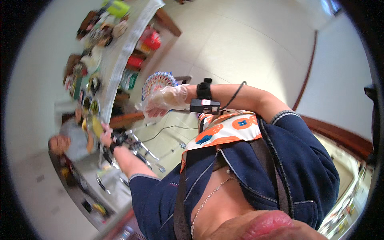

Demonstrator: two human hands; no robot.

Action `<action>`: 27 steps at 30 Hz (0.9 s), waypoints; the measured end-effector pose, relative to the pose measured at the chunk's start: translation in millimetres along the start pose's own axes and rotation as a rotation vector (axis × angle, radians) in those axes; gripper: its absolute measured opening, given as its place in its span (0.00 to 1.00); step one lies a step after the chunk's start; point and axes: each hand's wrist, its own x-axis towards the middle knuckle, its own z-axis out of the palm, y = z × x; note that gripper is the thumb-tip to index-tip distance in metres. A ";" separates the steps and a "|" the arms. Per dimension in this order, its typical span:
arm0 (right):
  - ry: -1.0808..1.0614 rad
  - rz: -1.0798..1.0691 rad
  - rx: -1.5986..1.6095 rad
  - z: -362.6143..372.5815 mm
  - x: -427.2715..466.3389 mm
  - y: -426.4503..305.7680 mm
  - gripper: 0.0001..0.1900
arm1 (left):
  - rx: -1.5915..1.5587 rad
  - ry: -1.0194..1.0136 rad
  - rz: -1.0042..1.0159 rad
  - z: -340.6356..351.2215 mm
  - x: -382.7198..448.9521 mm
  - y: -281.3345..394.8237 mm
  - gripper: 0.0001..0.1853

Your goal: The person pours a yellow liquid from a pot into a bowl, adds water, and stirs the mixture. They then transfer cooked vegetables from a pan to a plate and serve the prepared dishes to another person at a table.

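My right hand (160, 102), in a clear loose plastic glove, hangs beside a round colourful beaded cover (159, 82). Its fingers are partly curled; a pale patch shows through the glove, and whether it holds anything is unclear. My left hand (105, 136) reaches to the table's edge, its fingers around the side of a blurred yellow-green container (95, 126). Small dishes with green contents (94, 106) stand just beyond it on the table. A black strap with a small box (205, 105) sits on my right wrist, and a similar device is on my left wrist.
A long cloth-covered table (120, 72) holds bowls, bags and a lime-green item (117, 8). Red bags (151, 39) lie underneath. Another person (73, 139) is beyond my left hand. A metal-legged frame (147, 150) and a cable (168, 127) are near my left arm.
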 end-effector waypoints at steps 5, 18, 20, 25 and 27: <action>0.210 -0.221 -0.103 -41.3 17.3 -36.7 0.24 | 0.272 0.037 0.108 36.4 84.2 18.0 0.26; 0.684 -0.526 0.296 -68.2 28.2 -25.3 0.16 | 0.699 0.189 0.170 14.7 216.3 30.3 0.28; 0.860 -0.469 0.301 -69.5 26.2 -26.1 0.20 | 0.736 0.191 0.174 13.9 227.5 30.7 0.28; 0.842 -0.582 0.302 -86.6 8.3 -13.5 0.17 | 0.879 0.177 0.153 8.5 250.5 30.0 0.30; 0.785 -0.597 0.307 -94.5 1.1 -8.7 0.18 | 0.943 0.175 0.157 2.3 255.6 31.6 0.30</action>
